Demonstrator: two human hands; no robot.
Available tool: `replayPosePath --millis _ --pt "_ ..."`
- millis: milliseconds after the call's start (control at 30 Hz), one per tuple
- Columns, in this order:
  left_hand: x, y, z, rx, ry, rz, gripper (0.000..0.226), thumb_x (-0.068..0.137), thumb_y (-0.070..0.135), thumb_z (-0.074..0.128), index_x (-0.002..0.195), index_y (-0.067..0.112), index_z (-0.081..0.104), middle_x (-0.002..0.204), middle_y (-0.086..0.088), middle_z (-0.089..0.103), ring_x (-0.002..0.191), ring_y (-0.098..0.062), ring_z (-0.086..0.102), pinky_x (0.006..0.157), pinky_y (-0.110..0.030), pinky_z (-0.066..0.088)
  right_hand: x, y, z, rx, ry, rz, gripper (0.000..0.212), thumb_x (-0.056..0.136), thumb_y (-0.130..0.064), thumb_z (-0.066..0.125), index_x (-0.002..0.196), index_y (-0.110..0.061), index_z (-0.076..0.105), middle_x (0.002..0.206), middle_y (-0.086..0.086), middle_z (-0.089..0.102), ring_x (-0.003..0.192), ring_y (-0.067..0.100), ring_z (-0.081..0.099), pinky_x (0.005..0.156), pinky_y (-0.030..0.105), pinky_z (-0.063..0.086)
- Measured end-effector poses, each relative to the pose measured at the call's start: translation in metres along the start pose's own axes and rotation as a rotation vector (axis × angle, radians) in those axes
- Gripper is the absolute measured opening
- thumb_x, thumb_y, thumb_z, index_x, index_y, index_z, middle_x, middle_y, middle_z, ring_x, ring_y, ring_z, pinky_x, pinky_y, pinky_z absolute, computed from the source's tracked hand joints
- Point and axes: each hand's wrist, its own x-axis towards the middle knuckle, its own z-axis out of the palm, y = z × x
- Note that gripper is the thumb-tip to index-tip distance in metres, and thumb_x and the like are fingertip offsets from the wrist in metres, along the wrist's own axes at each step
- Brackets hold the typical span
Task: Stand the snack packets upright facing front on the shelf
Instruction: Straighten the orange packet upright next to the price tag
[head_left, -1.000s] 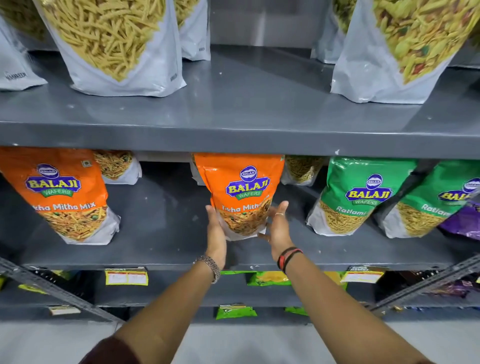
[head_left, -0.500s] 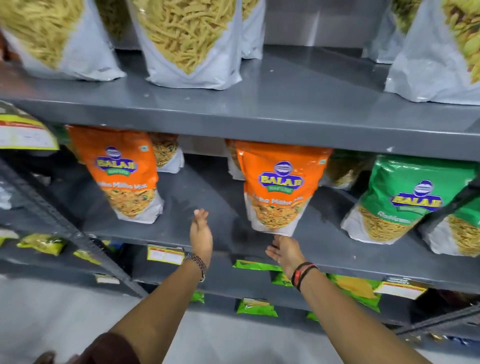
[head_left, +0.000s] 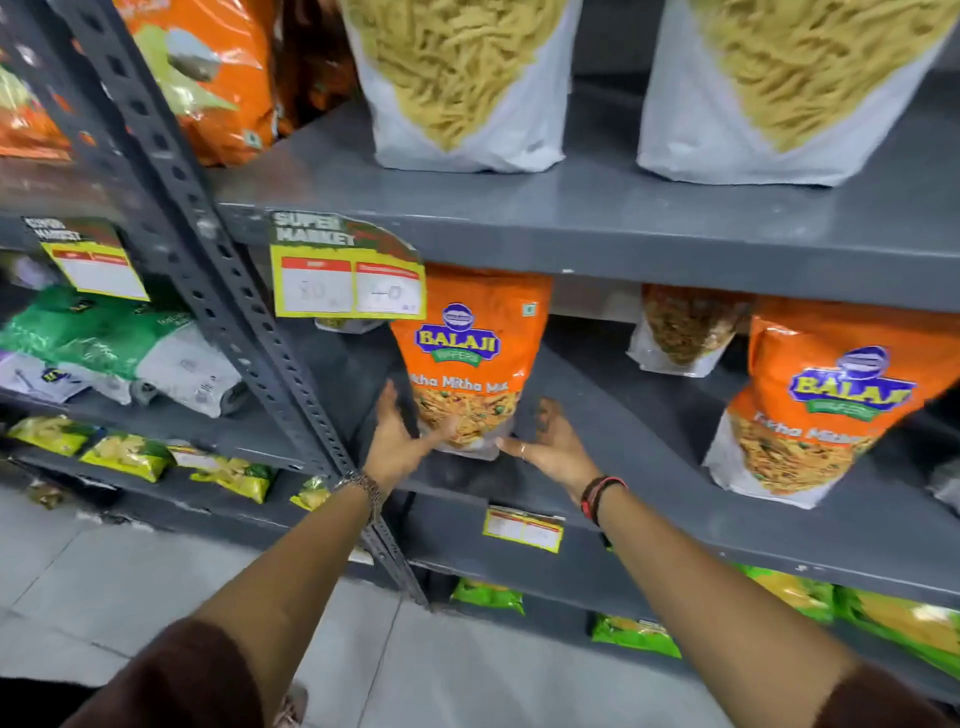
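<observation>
Item: orange Balaji Tikha Mitha Mix pkt, centre frame, mid shelf, upright, label fwd. We cup its base w/ left hand & right hand, fingers spread open, to steady & square it.

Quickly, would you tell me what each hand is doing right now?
Left hand: open, palm against the orange Balaji packet.
Right hand: open beside the packet's base, contact unclear.
</observation>
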Motion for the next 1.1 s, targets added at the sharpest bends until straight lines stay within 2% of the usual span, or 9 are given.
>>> replayPosePath --millis 133,300,367,433,500,733,867,1000,1100 --pt "0.031 0.002 -0.018 -0.037 -0.159 0.047 0.096 0.068 0.027 0.078 0.144 0.011 0.023 0.148 -0.011 0.041 0.137 -0.026 0.036 0.111 -0.050 0.034 0.022 -0.004 0.036 -0.030 0.100 -0.074 0.073 0.073 -0.017 0.077 0.132 -0.009 0.035 0.134 0.008 0.051 0.126 0.025 0.047 0.095 0.032 0.042" --pt "0.050 0.000 -0.021 -0.108 -0.189 -0.015 0.099 0.068 0.012 0.079 0.146 0.007 0.018 0.149 -0.014 0.037 0.137 -0.028 0.037 0.109 -0.049 0.037 0.033 -0.001 0.052 -0.012 0.248 -0.088 0.064 0.073 -0.013 0.076 0.127 -0.007 0.043 0.129 0.011 0.058 0.119 0.027 0.054 0.095 0.035 0.045" --pt "0.053 0.000 -0.020 -0.133 -0.174 0.007 0.097 0.067 0.010 0.079 0.144 0.006 0.021 0.145 -0.012 0.043 0.133 -0.026 0.042 0.103 -0.042 0.045 0.037 -0.001 0.053 -0.052 0.267 -0.093 0.063 0.074 -0.013 0.075 0.128 -0.007 0.044 0.130 0.012 0.058 0.121 0.027 0.053 0.096 0.034 0.044" --pt "0.055 0.003 -0.019 -0.145 -0.164 0.061 0.086 0.065 0.010 0.081 0.136 0.007 0.031 0.132 -0.006 0.053 0.123 -0.024 0.051 0.081 -0.022 0.055 0.041 -0.002 0.051 -0.069 0.282 -0.094 0.062 0.075 -0.014 0.074 0.128 -0.008 0.044 0.131 0.011 0.057 0.121 0.027 0.052 0.094 0.031 0.043" --pt "0.055 0.004 -0.018 -0.148 -0.154 0.096 0.079 0.064 0.010 0.081 0.129 0.009 0.035 0.121 -0.001 0.056 0.113 -0.019 0.055 0.063 -0.010 0.051 0.046 -0.003 0.050 -0.071 0.293 -0.087 0.062 0.075 -0.013 0.074 0.129 -0.008 0.044 0.132 0.011 0.057 0.122 0.028 0.052 0.096 0.033 0.043" --pt "0.063 0.005 -0.015 -0.155 -0.134 0.107 0.080 0.064 0.011 0.081 0.130 0.011 0.036 0.132 -0.005 0.053 0.112 -0.013 0.052 0.075 -0.016 0.047 0.054 -0.004 0.047 -0.043 0.265 -0.075 0.064 0.075 -0.013 0.074 0.131 -0.010 0.043 0.135 0.011 0.054 0.127 0.031 0.048 0.105 0.051 0.042" --pt "0.047 -0.012 -0.012 -0.095 -0.068 0.062 0.075 0.068 0.012 0.079 0.132 0.010 0.039 0.135 -0.007 0.050 0.120 -0.015 0.046 0.092 -0.032 0.047 0.043 0.007 0.033 -0.113 0.219 -0.035 0.068 0.074 -0.009 0.074 0.132 -0.007 0.041 0.138 0.011 0.051 0.129 0.027 0.046 0.108 0.045 0.040" --pt "0.009 -0.030 0.011 -0.074 0.107 0.040 0.026 0.074 0.001 0.071 0.096 0.005 0.057 0.097 -0.012 0.062 0.089 -0.019 0.056 0.077 -0.026 0.051 0.008 0.039 -0.009 -0.130 0.320 -0.029 0.049 0.076 -0.003 0.070 0.122 0.000 0.051 0.126 0.018 0.060 0.121 0.028 0.055 0.105 0.034 0.042" --pt "-0.014 -0.030 0.042 -0.158 0.117 -0.067 0.027 0.082 -0.005 0.058 0.108 -0.008 0.054 0.113 -0.027 0.061 0.095 -0.029 0.058 0.074 -0.018 0.049 -0.028 0.069 -0.058 -0.077 0.458 -0.012 0.030 0.079 0.008 0.063 0.108 0.008 0.058 0.112 0.027 0.066 0.109 0.034 0.063 0.102 0.039 0.046"
